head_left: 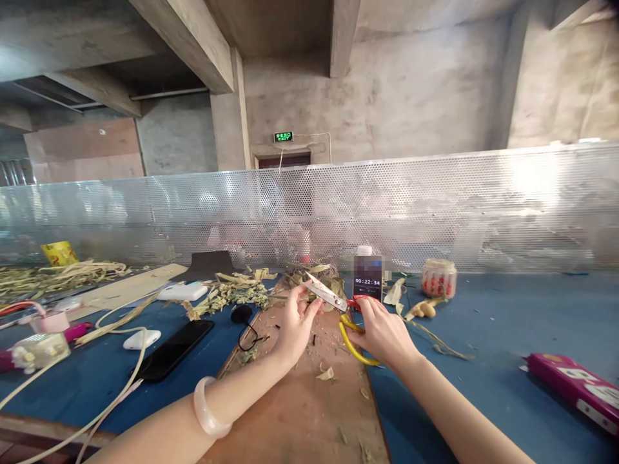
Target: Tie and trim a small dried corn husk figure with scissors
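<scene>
My right hand [387, 330] grips a pair of scissors [333, 298] by its handles, one red and one yellow. The blades are parted and point up to the left. My left hand [296, 327], with a pale bangle [209, 407] on its forearm, is closed beside the blades, thumb and fingers drawn together. Whatever it pinches is too small or hidden to make out. Beyond both hands lies a pile of dried plant scraps [314, 274]. Under them runs a brown board [309, 393], strewn with bits of dry leaf.
A phone showing a timer [368, 281] stands before a white-capped bottle [364, 250]. To its right are a jar [438, 278] and a purple-red box [573, 383]. On the left are a black phone [176, 348], cables and dried stalks [235, 291]. A perforated metal screen [309, 200] stands behind.
</scene>
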The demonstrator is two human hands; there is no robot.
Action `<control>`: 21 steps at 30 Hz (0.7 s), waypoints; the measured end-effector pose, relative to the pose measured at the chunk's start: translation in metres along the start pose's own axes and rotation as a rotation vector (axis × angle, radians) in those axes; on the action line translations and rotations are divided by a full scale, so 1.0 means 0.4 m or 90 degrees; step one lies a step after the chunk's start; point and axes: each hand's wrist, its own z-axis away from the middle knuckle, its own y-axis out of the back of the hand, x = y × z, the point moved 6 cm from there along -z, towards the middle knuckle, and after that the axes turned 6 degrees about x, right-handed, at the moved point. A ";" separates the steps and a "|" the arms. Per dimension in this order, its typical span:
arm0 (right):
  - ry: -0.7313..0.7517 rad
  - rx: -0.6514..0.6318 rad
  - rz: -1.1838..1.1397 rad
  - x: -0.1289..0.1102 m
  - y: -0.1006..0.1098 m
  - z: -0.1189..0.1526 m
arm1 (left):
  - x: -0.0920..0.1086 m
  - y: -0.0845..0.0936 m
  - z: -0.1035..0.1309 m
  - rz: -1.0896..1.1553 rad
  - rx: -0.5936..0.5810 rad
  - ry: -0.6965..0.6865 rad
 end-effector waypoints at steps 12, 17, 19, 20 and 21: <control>0.043 0.038 0.018 -0.011 0.002 0.002 | -0.014 0.012 -0.005 -0.063 0.035 -0.072; 0.055 0.042 0.022 -0.010 -0.003 0.006 | -0.010 0.009 -0.002 -0.057 0.033 -0.078; 0.050 0.034 0.021 -0.009 -0.004 0.007 | -0.010 0.008 -0.001 -0.050 0.028 -0.079; 0.045 0.028 0.019 -0.008 -0.005 0.006 | -0.010 0.008 -0.001 -0.051 0.027 -0.080; 0.038 0.022 0.016 -0.008 -0.004 0.006 | -0.011 0.008 -0.001 -0.053 0.027 -0.081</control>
